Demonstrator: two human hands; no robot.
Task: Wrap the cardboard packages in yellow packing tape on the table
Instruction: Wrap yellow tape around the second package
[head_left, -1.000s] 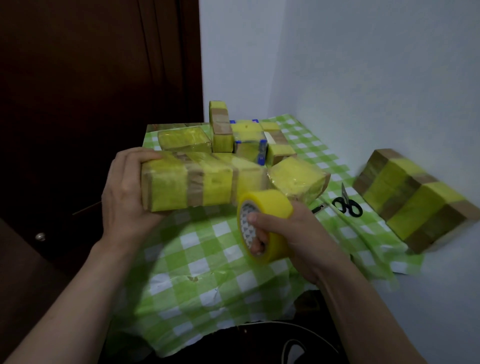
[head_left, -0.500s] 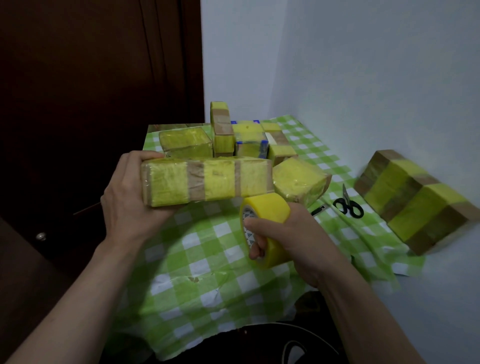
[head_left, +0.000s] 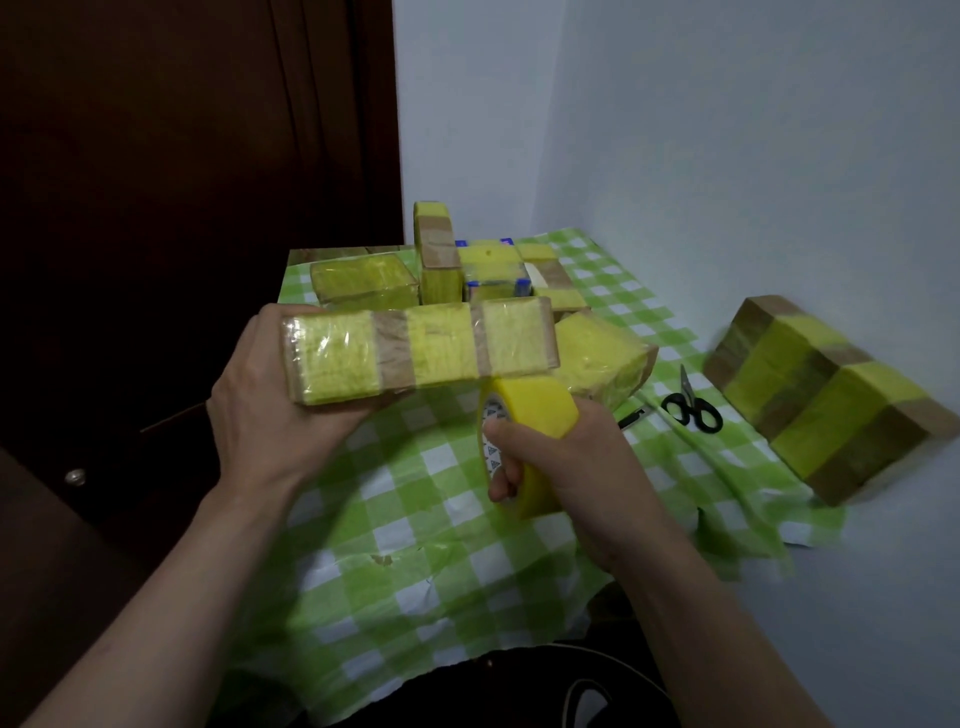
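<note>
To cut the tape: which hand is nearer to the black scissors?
Right. The right hand, gripping the tape roll, is just left of the scissors; the left hand holds the package farther left.

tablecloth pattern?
Green and white checks on the tablecloth, clearest in the head view.

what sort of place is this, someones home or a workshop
Most likely a corner of a home, used for makeshift packing: a green checked tablecloth, plain white walls meeting beside a dark wooden door, and taped packages with scissors.
</note>
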